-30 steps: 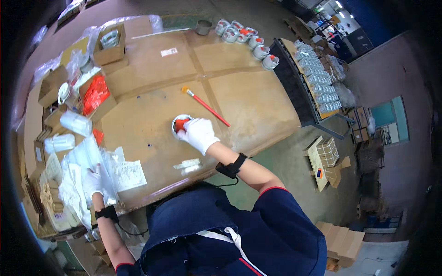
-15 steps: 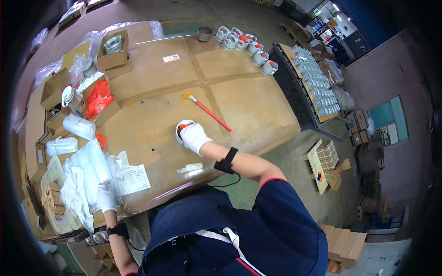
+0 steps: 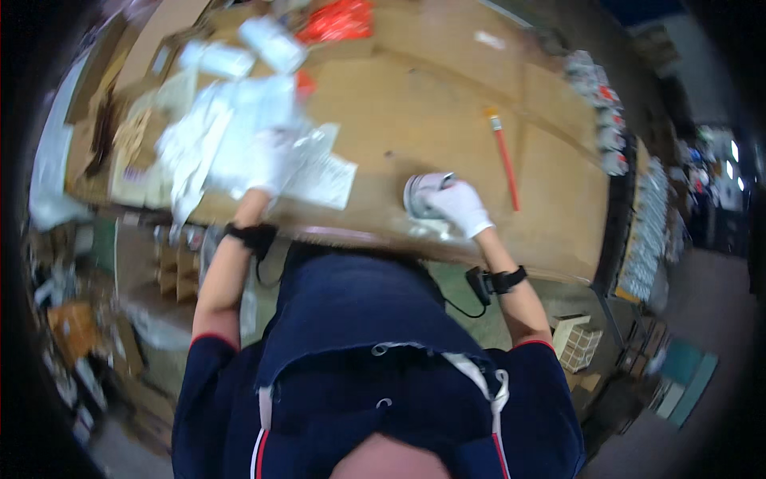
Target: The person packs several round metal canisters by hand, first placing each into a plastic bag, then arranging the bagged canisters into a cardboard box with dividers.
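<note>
My right hand [image 3: 461,206], in a white glove, grips a short round silver-grey metal part [image 3: 416,196] near the table's front edge. The part is tilted, with its round end turned to the left; blur hides its details. My left hand [image 3: 271,160], also gloved, is at the stack of clear plastic bags [image 3: 259,108]. Motion smears its fingers, so their grip does not show. A printed paper sheet [image 3: 325,182] lies just right of that hand, partly under clear plastic. Right of the metal part lies a red-handled brush [image 3: 506,164].
Several similar metal parts [image 3: 610,120] line the table's right edge. Beyond stands a rack of silver pieces [image 3: 645,231]. Rolled plastic bags [image 3: 217,59] and a red plastic bag [image 3: 339,20] are at the far left. White cloth [image 3: 195,152] lies left of the bags.
My view has swung down and to the left. My right hand has brought the metal part nearer the table's front edge and tilted it. My left hand has moved farther onto the plastic bags.
</note>
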Demonstrator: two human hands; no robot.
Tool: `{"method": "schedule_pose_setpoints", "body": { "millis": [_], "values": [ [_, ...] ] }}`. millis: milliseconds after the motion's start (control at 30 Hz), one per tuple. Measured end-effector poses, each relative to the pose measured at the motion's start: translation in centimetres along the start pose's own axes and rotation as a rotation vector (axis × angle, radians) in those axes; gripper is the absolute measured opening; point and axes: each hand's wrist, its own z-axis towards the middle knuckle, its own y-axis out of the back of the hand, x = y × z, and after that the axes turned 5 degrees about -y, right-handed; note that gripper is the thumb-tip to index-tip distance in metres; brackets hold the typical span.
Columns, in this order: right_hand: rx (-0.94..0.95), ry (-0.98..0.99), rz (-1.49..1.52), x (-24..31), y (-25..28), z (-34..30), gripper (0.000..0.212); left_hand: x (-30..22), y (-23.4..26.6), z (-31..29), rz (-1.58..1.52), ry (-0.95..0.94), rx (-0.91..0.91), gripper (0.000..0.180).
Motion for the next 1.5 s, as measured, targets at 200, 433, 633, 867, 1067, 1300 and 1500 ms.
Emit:
{"method": "schedule_pose_setpoints", "body": {
  "millis": [200, 433, 633, 867, 1067, 1300, 1500],
  "values": [
    [0.377, 0.035, 1.039, 4.6, -4.9, 1.0, 0.038, -10.0, 0.5, 0.9, -0.723, 0.524, 0.585, 0.031],
    [0.349, 0.106, 1.066, 7.7, -11.6, 5.9, 0.023, -8.8, 0.6, -2.7, -0.855, 0.624, 0.239, 0.027],
    [-0.102, 0.540, 0.578, 8.9, -12.6, 10.8, 0.029, -13.7, 6.6, 4.9, -0.224, -0.112, -0.086, 0.022],
    [-0.119, 0.437, 0.630, 10.0, -6.4, 8.1, 0.034, -14.6, 11.8, 2.9, -0.808, 0.133, 0.559, 0.027],
    [-0.095, 0.532, -0.249, 12.8, -3.7, 4.9, 0.036, -11.8, 5.8, 5.9, -0.474, 0.100, 0.073, 0.047],
    [-0.639, 0.273, -0.145, 6.2, 0.0, 1.6, 0.025, -7.0, 2.6, 2.2, -0.787, 0.405, 0.246, 0.048],
    [-0.302, 0.293, -0.502, 12.4, -7.6, 4.0, 0.025, -10.3, 3.7, 2.5, -0.546, 0.225, 0.140, 0.032]
  ]
}}
